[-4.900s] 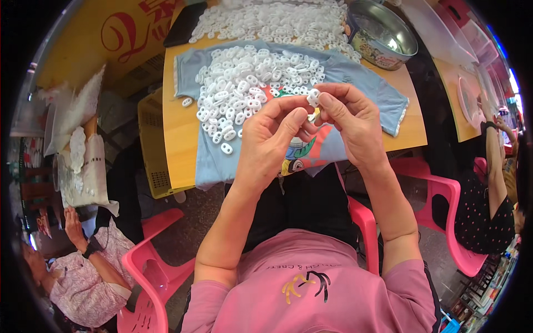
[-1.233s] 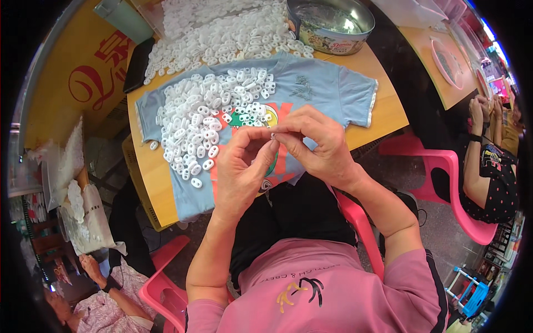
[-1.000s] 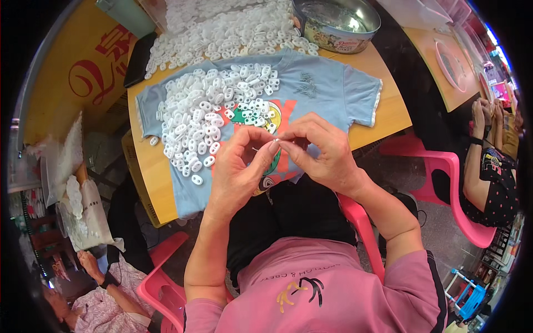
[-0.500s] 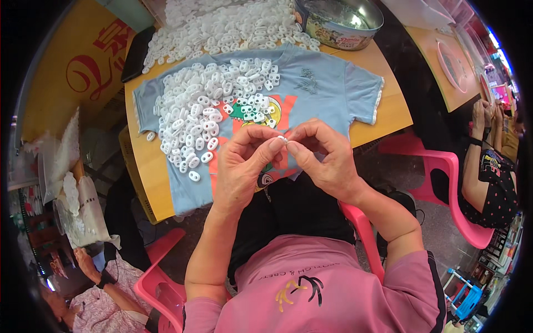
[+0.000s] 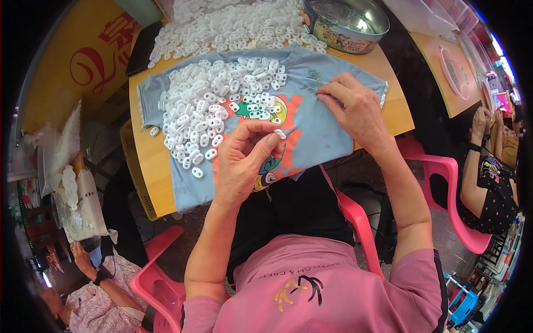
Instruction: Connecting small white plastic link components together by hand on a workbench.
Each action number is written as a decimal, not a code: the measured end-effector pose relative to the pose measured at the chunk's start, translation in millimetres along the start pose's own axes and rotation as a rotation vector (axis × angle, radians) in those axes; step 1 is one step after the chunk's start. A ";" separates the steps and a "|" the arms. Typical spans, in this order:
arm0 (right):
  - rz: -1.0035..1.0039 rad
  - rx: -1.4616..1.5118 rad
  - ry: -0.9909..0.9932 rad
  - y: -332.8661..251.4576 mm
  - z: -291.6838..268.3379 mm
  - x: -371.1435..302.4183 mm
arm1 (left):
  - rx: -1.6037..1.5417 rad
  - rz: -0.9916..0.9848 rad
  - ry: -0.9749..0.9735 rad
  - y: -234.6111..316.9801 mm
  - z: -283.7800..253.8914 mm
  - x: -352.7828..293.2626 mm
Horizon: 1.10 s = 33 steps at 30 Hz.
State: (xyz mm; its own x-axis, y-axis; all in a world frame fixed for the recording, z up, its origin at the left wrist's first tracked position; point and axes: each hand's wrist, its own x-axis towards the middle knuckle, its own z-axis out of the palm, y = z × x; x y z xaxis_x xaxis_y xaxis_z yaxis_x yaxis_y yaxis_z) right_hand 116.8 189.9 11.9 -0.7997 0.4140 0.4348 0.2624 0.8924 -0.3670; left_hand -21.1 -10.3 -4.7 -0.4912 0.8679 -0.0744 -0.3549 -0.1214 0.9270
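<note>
- Pink plastic chairs (image 5: 363,230) are set around a yellow wooden tabletop (image 5: 397,116), with other people seated at both sides.
- Across the tabletop a light-blue T-shirt (image 5: 327,136) with a colourful print is spread.
- On its left half a heap of white two-holed pieces (image 5: 191,102) is piled; smaller white blocks (image 5: 258,108) are scattered over the print.
- Beyond the collar, a second white heap (image 5: 239,28) is seen, with a round metal tin (image 5: 350,41) placed beside it at the right.
- By the left hand (image 5: 239,158), one small white piece (image 5: 280,134) is held above the print, pinched between thumb and index fingers, its outer end exposed past their tips.
- The right hand (image 5: 358,108) is held well apart from that piece; its thumb and index fingers are brought close together just beside a cluster of thin dark pieces (image 5: 313,79) on the shirt. Whether anything is gripped there cannot be told.
</note>
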 end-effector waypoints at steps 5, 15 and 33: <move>-0.060 -0.076 -0.077 -0.8 -4.7 7.1 | -0.011 0.014 -0.003 -1.7 -1.7 -0.6; -0.048 -0.079 -0.160 -2.7 -13.1 4.1 | -0.040 0.030 -0.016 -3.8 -3.2 0.1; -0.150 -0.157 -0.193 -3.4 -11.0 14.4 | -0.078 0.036 -0.020 -0.9 -0.2 0.2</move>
State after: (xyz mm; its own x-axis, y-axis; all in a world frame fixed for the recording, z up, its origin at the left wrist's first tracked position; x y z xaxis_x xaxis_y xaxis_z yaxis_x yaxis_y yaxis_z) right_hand 110.3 194.8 28.5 -0.9199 0.2470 0.3045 0.2018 0.9641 -0.1725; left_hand -21.0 -10.1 -5.7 -0.4891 0.8716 -0.0335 -0.3985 -0.1891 0.8975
